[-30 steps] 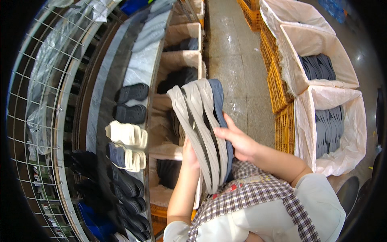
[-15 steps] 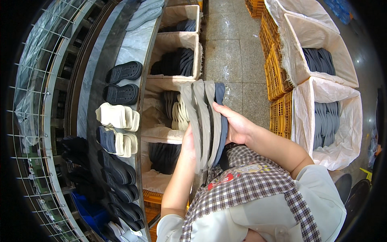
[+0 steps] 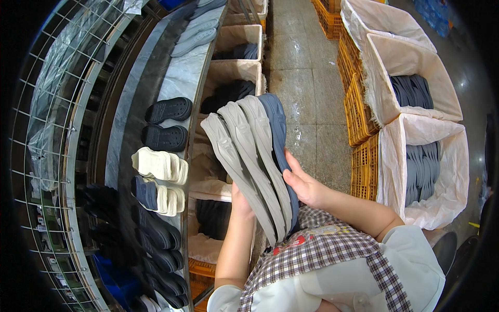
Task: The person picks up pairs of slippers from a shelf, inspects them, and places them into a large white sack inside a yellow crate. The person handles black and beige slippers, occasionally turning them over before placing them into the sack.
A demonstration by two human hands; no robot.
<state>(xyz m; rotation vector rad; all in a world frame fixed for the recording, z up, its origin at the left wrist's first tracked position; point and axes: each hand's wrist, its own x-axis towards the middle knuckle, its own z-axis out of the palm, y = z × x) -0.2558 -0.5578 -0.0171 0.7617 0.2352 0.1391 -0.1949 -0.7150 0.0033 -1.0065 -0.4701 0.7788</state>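
Observation:
Between my two hands is a row of shoe soles: several light grey soles [image 3: 240,136] side by side with a dark blue sole [image 3: 275,125] at the right end. Their upper ends lean to the left, away from my body. My left hand [image 3: 242,204] grips the outer grey sole from the left, its fingers mostly hidden behind the row. Against the blue sole on the right, my right hand [image 3: 303,183] presses with its thumb raised along the edge; its other fingers are partly hidden.
A metal shelf [image 3: 169,88] on the left carries black clog-shaped pieces [image 3: 167,110], cream soles [image 3: 161,165] and dark soles [image 3: 158,229]. Cloth-lined bins [image 3: 236,67] with dark soles stand beside it. On the right are more lined bins [image 3: 384,166] and orange crates [image 3: 364,156]. A tiled aisle [image 3: 296,78] runs between.
The row of soles has tilted, its upper ends swinging left and showing more of their sides. My right hand has slid lower along the blue sole. The whole view has shifted slightly.

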